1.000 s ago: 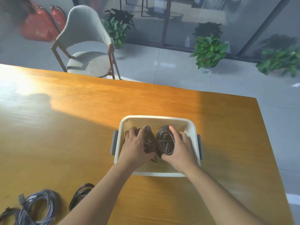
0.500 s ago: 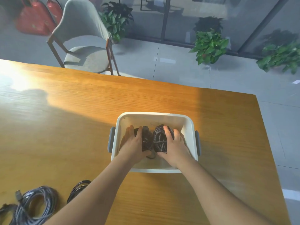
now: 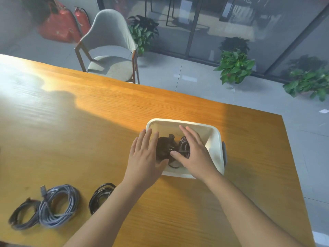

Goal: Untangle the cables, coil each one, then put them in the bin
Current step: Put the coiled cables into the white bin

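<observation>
White bin (image 3: 216, 139) sits on the wooden table (image 3: 89, 125) at roughly 3 o'clock of frame centre, grey handle (image 3: 224, 154) on its right side. Its long axis runs about 9-to-3, top rim slightly skewed toward 4.

Inside the bin: dark brown coiled cable (image 3: 162, 147) on the left, black braided coil (image 3: 184, 146) on the right, side by side. A plug end sticks up toward 12 between them.

Left hand (image 3: 145, 157) is flat, fingers straight and spread, pointing to 12, over the bin's left rim; holds nothing. Right hand (image 3: 194, 154) is also flat and spread, fingers pointing to 11, over the braided coil; holds nothing. Can't tell if either palm touches the coils. Both hands block much of the bin interior.

Outside the bin, at 7–8 o'clock on the table: black thin coil (image 3: 99, 195), partly behind the left forearm; grey-blue coil (image 3: 59, 205) with its plug pointing to 11; dark coil (image 3: 22, 216) touching it on the left.

Beyond the table: grey chair (image 3: 110, 50) at 11, potted plants (image 3: 235, 66) at 1–2, red extinguishers (image 3: 60, 27) at 10.
</observation>
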The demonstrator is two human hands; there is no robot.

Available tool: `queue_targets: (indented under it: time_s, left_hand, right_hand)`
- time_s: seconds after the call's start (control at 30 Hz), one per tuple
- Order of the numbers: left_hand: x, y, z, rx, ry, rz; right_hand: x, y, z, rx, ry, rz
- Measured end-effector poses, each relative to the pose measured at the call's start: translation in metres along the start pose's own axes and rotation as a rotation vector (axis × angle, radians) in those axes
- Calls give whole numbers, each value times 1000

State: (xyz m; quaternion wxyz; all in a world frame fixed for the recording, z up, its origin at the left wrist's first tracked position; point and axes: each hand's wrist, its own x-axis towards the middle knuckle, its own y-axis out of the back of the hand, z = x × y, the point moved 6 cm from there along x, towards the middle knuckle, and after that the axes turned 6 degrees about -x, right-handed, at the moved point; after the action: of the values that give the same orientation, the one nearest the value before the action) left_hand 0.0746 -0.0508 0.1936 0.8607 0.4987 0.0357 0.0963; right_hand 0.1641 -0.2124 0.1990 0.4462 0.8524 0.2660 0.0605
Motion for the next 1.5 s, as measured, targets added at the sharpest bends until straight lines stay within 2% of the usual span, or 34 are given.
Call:
queue_targets:
  time_s: [0.2, 0.37, 0.57, 0.73, 0.83, 1.07, 1.23, 1.4, 1.5]
  left_hand:
    - [-53, 35, -61, 3, 190, 71]
    - [-105, 56, -119, -2, 386, 105]
    - [-173, 65, -193, 6, 633, 140]
    - [-221, 59, -241, 12, 815, 134]
    - [-239, 52, -257, -36, 887, 158]
    - [-250, 30, -270, -155, 923, 212]
    - [-243, 30, -275, -83, 908, 222]
    - [-240, 29, -279, -30, 895, 205]
    - [-241, 30, -277, 39, 830, 237]
  right_hand:
    - [-8, -29, -83, 46, 206, -113]
    - [-26, -87, -135, 58, 307, -310]
    - [-46, -172, -149, -132, 390, -592]
    - [-54, -230, -144, -436, 472, -698]
    - [-55, -251, -144, -517, 469, -719]
    - [-45, -275, -146, -464, 356, -694]
    - [-43, -283, -139, -501, 389, -577]
    - [-41, -279, -134, -507, 408, -567]
    - [-47, -277, -134, -457, 434, -526]
